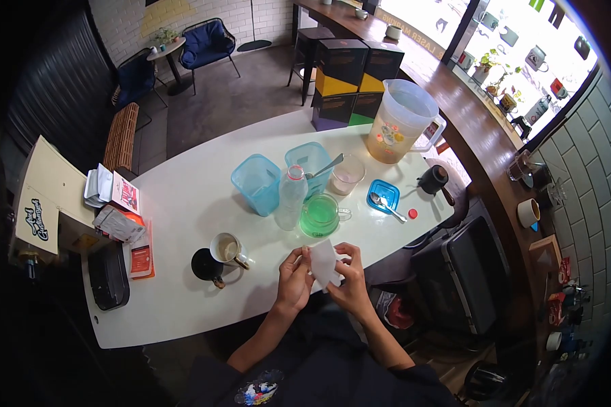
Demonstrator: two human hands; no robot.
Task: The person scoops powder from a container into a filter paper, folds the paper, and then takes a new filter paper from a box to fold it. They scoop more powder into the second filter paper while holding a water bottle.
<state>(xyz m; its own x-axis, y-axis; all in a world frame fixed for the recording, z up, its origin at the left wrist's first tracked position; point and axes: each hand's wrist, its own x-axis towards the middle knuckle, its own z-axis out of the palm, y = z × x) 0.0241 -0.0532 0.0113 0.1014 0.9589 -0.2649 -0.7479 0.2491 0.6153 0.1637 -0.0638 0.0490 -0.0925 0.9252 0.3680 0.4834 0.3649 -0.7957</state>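
Observation:
A folded white paper piece [325, 263] is held between my two hands over the table's front edge. The fingers of my left hand [294, 277] pinch its left side, and my right hand [349, 279] grips its right side. Just beyond it stands a glass cup of green liquid [319, 216], with an uncapped clear bottle [292, 198] to its left. Two blue plastic containers [256, 184] are behind them. A spoon [327, 167] leans near a clear cup [347, 174]. Further right, another spoon lies on a blue lid [383, 197], near a red cap [413, 214].
A large pitcher [399, 125] and dark boxes [339, 74] stand at the table's back right. A dark mug [206, 264] and a light mug [229, 249] sit left of my hands. Packets and papers [121, 217] lie at the left edge. A small black pitcher [432, 178] is far right.

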